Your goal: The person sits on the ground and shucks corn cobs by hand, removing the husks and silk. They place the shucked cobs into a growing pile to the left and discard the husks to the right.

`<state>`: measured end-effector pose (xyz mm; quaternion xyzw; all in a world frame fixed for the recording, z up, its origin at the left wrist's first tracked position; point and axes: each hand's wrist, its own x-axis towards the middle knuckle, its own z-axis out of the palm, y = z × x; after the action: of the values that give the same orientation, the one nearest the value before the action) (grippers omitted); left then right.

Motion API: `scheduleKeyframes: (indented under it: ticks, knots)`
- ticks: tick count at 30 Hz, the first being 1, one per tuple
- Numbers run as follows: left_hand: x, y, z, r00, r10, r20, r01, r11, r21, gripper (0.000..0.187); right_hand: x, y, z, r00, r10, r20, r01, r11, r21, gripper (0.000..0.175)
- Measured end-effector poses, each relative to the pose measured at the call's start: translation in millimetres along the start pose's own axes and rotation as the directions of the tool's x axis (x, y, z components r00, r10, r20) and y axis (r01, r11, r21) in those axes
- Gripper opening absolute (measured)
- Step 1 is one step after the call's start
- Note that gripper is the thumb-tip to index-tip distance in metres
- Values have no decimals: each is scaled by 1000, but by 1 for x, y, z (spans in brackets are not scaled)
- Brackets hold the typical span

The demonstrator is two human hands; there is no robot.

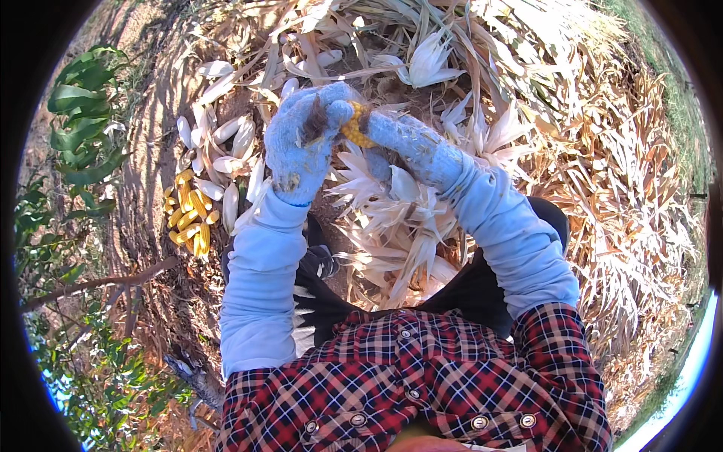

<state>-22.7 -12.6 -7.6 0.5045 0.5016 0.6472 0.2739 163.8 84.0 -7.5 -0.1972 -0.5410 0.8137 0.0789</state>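
Note:
Between my gloved hands is a yellow ear of corn, its kernels bare where they show. My left hand, in a pale knitted glove, grips one end, with a tuft of brown corn silk lying against the fingers. Around the other end closes my right hand, its glove dotted with bits of chaff. The fingers hide much of the ear. Pale, loose husks lie heaped below my right hand, between my legs.
Several husked yellow cobs lie piled at the left. Ears still in pale husks are scattered above them. Dry stalks and leaves cover the right side. A bare branch and green leaves stand at the far left.

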Motion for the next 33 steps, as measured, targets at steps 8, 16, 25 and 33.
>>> scheduleKeyframes:
  ticks: [8,16,25,33]
  knots:
    - [14,-3,-4,840,523,140,-455,542,707,31,12,18,26,914,-126,-386,187,974,125,47]
    - [12,-9,-39,931,-87,354,-217,648,730,29,-7,-16,22,907,-26,-420,174,933,316,47]
    - [15,17,-11,879,-470,83,469,883,32,45,-2,-13,20,953,-68,-297,116,982,148,43]
    - [17,17,-37,911,-170,375,-26,886,464,44,21,19,12,926,-117,-359,104,993,-55,29]
